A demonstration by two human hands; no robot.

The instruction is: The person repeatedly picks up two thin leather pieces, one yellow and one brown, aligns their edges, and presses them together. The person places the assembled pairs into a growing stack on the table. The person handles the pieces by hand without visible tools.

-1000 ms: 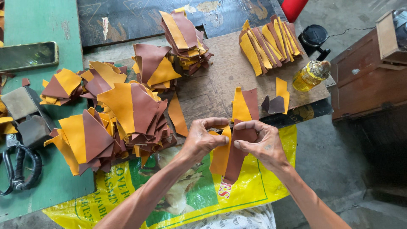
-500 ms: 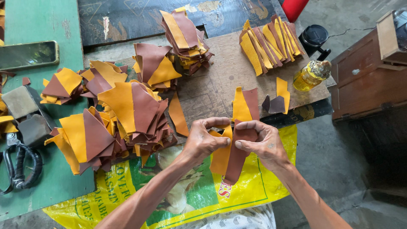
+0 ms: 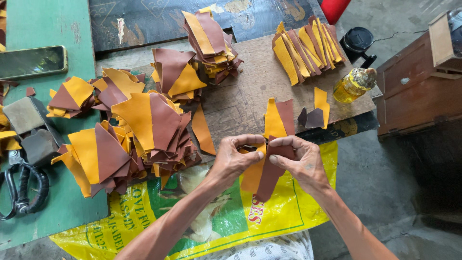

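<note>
My left hand (image 3: 237, 159) and my right hand (image 3: 297, 161) meet in the middle, both pinching one two-coloured leather piece (image 3: 262, 180), mustard yellow on the left and brown on the right. Its lower end hangs down over a yellow and green plastic sack (image 3: 216, 221). Just beyond my fingers another yellow and brown piece (image 3: 278, 118) lies on the wooden board (image 3: 240, 96). A narrow orange strip (image 3: 202, 130) lies left of my left hand.
Heaps of yellow and brown leather pieces (image 3: 144, 130) cover the board's left side, with further stacks behind (image 3: 209, 38) and at right (image 3: 308, 45). A bottle of yellow liquid (image 3: 353, 84), scissors (image 3: 21, 185), a phone (image 3: 31, 61) and a brown wooden box (image 3: 423, 82) lie around.
My hands have stayed in place; only the fingers have shifted slightly on the held leather piece.
</note>
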